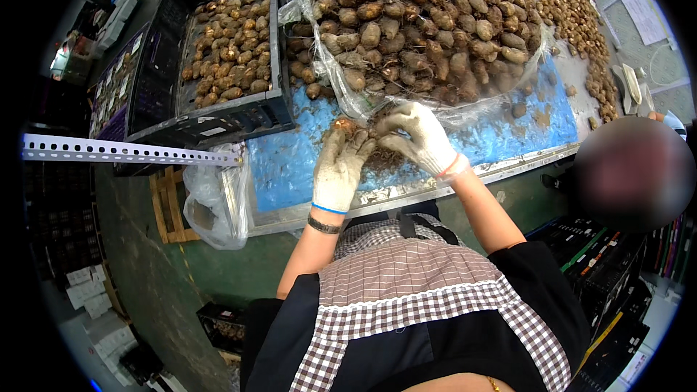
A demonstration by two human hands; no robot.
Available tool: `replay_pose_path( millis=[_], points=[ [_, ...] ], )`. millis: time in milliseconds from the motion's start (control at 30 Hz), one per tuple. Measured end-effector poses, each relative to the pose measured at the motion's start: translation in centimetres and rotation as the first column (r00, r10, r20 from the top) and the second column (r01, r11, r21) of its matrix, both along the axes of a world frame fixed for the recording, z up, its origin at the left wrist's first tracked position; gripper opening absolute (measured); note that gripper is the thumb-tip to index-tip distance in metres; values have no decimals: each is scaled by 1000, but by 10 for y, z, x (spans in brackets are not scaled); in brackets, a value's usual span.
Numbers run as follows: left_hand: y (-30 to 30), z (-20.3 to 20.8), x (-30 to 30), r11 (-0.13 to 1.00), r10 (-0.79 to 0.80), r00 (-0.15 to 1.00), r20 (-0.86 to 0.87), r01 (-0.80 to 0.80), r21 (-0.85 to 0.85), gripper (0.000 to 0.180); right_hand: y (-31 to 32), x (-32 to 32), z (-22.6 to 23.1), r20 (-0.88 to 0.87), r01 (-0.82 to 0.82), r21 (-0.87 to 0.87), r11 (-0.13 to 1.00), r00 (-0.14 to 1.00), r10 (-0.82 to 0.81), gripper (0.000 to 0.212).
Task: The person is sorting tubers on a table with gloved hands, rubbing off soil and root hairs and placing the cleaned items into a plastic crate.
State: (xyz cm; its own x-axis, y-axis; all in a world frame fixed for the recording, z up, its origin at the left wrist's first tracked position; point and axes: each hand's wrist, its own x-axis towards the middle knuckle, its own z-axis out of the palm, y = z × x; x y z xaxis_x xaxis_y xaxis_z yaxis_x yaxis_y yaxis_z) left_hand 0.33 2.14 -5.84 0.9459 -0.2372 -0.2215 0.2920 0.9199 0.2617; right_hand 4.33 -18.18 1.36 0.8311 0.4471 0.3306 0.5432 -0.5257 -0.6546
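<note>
In white knit gloves, both my hands work close together over the near edge of the table. My left hand (337, 170) is closed around a taro (344, 125), whose orange-brown end shows above the fingers. The right hand (420, 138) reaches in beside it, fingers curled into a pinch at dark fibrous roots (375, 117) between the hands. How much the right fingertips hold is partly hidden. A large heap of hairy taros (414, 25) lies just beyond, in a clear plastic bag (330, 76). Loose root fibres (385, 160) lie beneath my hands on a blue sheet (283, 167).
At the left stands a black crate (283, 51) of cleaned taros (232, 51). Smaller taros (566, 14) spread along the far right. A perforated metal bar (131, 151) juts out at the left, above a plastic bag (214, 207). A person (632, 174) is at the right.
</note>
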Motion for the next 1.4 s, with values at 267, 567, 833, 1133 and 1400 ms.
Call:
replay_pose_path(
  millis=[267, 567, 833, 1133, 1400],
  points=[
    [-16, 12, 0, 988, -115, 993, 5, 115, -103, 33, 34, -7, 12, 53, 4, 212, 977, 998, -16, 30],
    [-15, 25, -1, 940, -46, 977, -210, -28, -339, 34, 4, -16, -24, -27, 51, 59, 997, 998, -49, 16],
    [-15, 18, 0, 958, -54, 998, -45, 39, -286, 31, 42, -9, 10, 144, 103, 1, 995, 984, -102, 21],
    [-6, 19, 0, 996, 34, 993, 112, -43, 81, 29, 12, -8, -19, -41, 307, 174, 936, 952, -304, 23],
    [-7, 23, -4, 953, -91, 990, 105, 56, 296, 34, 33, -11, 18, -125, 42, 402, 914, 992, 9, 22]
  ],
)
